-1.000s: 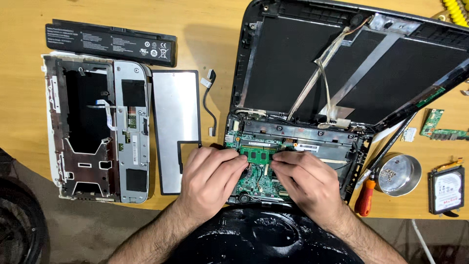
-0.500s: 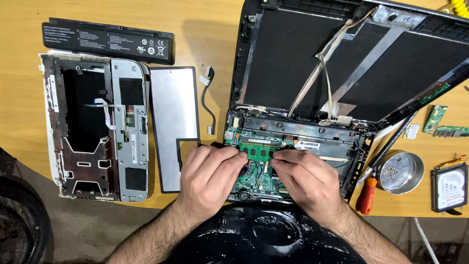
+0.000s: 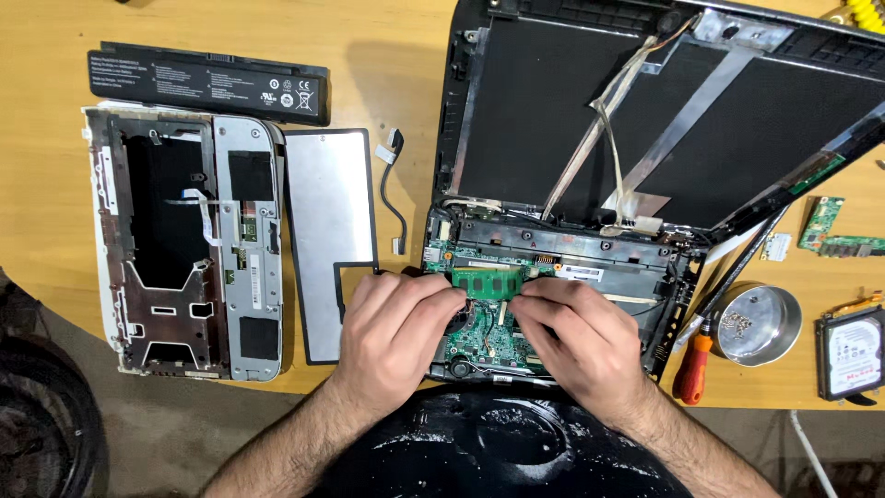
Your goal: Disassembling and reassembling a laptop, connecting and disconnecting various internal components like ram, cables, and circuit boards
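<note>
A dismantled black laptop (image 3: 645,120) lies open on the wooden table, its green mainboard (image 3: 484,337) exposed in the base. A green memory module (image 3: 489,281) sits on the board between my hands. My left hand (image 3: 396,327) rests on the base's left side, fingertips at the module's left end. On the right side, my right hand (image 3: 581,337) has its fingertips at the module's right end. Whether the fingers grip the module or only press its side clips is hidden.
To the left lie a removed palmrest frame (image 3: 180,244), a flat metal plate (image 3: 327,231), a black battery (image 3: 207,83) and a loose cable (image 3: 395,189). On the right are an orange-handled screwdriver (image 3: 693,364), a metal bowl of screws (image 3: 761,323), a hard drive (image 3: 853,352) and a small circuit board (image 3: 825,229).
Both hands stay at the memory module with only slight finger shifts. The view has drifted a little.
</note>
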